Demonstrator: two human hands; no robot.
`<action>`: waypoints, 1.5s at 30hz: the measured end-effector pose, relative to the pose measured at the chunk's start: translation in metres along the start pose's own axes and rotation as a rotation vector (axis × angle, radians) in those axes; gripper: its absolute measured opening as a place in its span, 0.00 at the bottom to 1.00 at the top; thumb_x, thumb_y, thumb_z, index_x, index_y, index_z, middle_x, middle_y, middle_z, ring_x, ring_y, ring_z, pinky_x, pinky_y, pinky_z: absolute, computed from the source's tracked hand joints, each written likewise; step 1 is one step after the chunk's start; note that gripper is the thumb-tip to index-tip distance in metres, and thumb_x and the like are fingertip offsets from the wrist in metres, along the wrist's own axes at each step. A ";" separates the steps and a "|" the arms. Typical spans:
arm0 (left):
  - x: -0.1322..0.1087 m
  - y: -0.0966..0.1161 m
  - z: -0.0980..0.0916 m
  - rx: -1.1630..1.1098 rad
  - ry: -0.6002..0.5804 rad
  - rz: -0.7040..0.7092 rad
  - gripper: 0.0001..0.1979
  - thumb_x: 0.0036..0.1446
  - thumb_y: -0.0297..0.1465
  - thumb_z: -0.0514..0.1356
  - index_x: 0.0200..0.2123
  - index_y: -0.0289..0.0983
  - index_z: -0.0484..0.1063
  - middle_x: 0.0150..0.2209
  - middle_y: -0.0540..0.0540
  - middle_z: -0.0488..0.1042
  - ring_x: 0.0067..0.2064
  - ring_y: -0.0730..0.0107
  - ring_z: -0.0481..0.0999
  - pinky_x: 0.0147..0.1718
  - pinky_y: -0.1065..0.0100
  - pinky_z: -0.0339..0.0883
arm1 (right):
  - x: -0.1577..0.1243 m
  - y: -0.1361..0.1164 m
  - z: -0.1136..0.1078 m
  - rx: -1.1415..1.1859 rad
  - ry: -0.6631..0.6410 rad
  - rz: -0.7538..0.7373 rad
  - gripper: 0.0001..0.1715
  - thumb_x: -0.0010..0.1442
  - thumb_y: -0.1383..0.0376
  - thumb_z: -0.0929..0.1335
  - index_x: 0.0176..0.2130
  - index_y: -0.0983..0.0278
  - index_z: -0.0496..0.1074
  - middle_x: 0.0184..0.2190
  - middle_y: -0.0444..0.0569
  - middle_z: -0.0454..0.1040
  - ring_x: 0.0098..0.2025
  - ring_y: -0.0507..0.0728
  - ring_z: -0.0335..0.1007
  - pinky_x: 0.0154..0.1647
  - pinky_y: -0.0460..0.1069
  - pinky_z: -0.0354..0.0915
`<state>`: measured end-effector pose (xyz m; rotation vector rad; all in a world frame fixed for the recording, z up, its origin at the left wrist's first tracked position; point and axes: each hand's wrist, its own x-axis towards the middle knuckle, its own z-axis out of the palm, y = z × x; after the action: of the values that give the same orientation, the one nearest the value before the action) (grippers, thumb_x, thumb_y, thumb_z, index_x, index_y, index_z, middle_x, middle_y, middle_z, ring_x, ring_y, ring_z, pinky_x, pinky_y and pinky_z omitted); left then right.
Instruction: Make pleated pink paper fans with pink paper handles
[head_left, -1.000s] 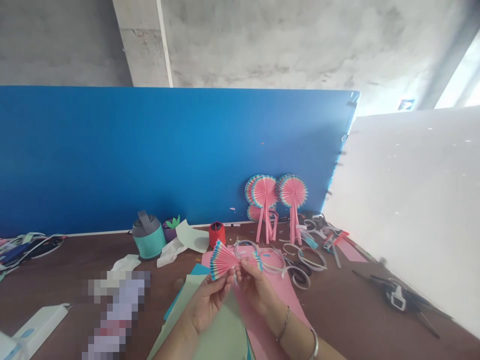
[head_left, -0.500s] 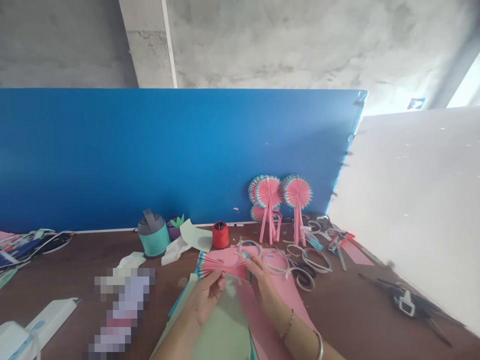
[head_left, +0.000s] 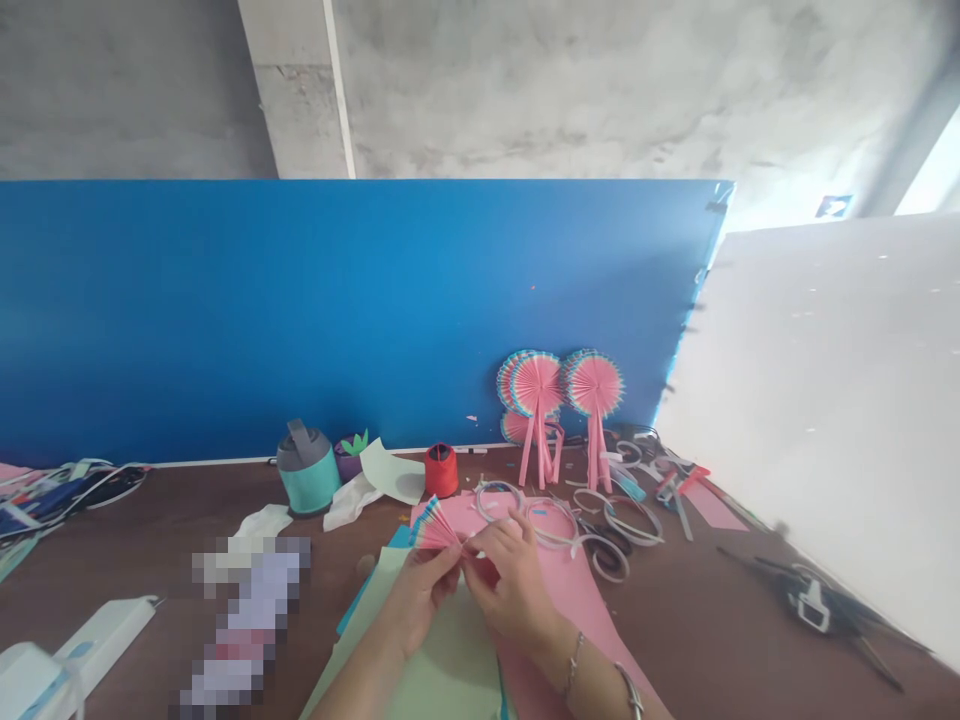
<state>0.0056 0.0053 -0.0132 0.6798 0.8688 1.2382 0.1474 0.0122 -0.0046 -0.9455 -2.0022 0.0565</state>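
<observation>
A pleated paper fan (head_left: 433,526), pink with a blue and pale striped edge, is pinched between both my hands. My left hand (head_left: 424,590) grips it from the left, thumb on top near its gathered middle. My right hand (head_left: 510,570) closes on the fan's right part, which the fingers mostly hide. Under my hands lie a pale green sheet (head_left: 435,650) and pink paper (head_left: 570,600). Finished-looking pink round fans (head_left: 538,384) with long handles lean against the blue panel.
A red thread spool (head_left: 441,470) and a teal-grey container (head_left: 308,470) stand at the back. Rings of white strip (head_left: 634,520) lie to the right, near dark cables (head_left: 814,605). On the left are a white power strip (head_left: 105,640) and crumpled tissue (head_left: 264,522).
My right hand has moved left toward my left hand and closed over the fan's right side. The fan's left half now tilts upward, and less of the fan shows.
</observation>
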 end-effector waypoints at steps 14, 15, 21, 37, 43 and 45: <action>-0.002 -0.002 0.011 0.134 0.158 0.143 0.18 0.40 0.41 0.70 0.26 0.31 0.80 0.28 0.42 0.78 0.35 0.62 0.75 0.42 0.62 0.70 | 0.001 0.000 0.003 -0.066 0.004 -0.001 0.09 0.62 0.69 0.63 0.36 0.58 0.72 0.31 0.43 0.77 0.34 0.53 0.70 0.56 0.56 0.45; -0.002 -0.002 0.010 0.139 0.157 0.144 0.18 0.39 0.41 0.70 0.27 0.31 0.80 0.28 0.42 0.78 0.35 0.62 0.76 0.42 0.62 0.70 | 0.000 0.000 0.003 -0.055 0.004 0.014 0.08 0.62 0.68 0.63 0.36 0.58 0.72 0.32 0.44 0.77 0.34 0.54 0.70 0.54 0.56 0.47; 0.001 -0.001 0.005 0.214 0.090 0.140 0.19 0.42 0.43 0.68 0.28 0.31 0.80 0.25 0.43 0.78 0.32 0.63 0.76 0.39 0.64 0.71 | -0.003 0.006 0.007 0.013 0.011 0.049 0.05 0.60 0.67 0.66 0.37 0.61 0.71 0.33 0.47 0.75 0.36 0.55 0.69 0.45 0.53 0.53; -0.002 -0.003 0.009 -0.033 -0.108 0.102 0.17 0.43 0.35 0.70 0.37 0.33 0.79 0.41 0.40 0.79 0.44 0.60 0.75 0.49 0.61 0.66 | -0.002 0.004 0.006 0.007 0.113 0.082 0.08 0.56 0.72 0.65 0.30 0.61 0.72 0.27 0.43 0.73 0.33 0.54 0.66 0.47 0.54 0.50; -0.002 -0.009 0.007 0.038 -0.123 0.117 0.15 0.49 0.36 0.66 0.38 0.32 0.79 0.38 0.37 0.79 0.41 0.59 0.76 0.45 0.60 0.68 | -0.002 0.003 0.006 0.003 0.160 0.054 0.11 0.57 0.72 0.64 0.29 0.60 0.72 0.25 0.41 0.72 0.30 0.52 0.65 0.48 0.53 0.49; -0.002 -0.010 0.007 0.035 -0.116 0.125 0.16 0.49 0.36 0.66 0.39 0.32 0.79 0.39 0.37 0.79 0.41 0.59 0.76 0.44 0.60 0.68 | -0.003 0.001 0.007 -0.001 0.169 0.051 0.11 0.57 0.72 0.64 0.28 0.60 0.72 0.25 0.41 0.72 0.30 0.52 0.65 0.48 0.53 0.48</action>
<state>0.0169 0.0017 -0.0179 0.8361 0.7626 1.2836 0.1440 0.0134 -0.0109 -0.9691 -1.8232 0.0035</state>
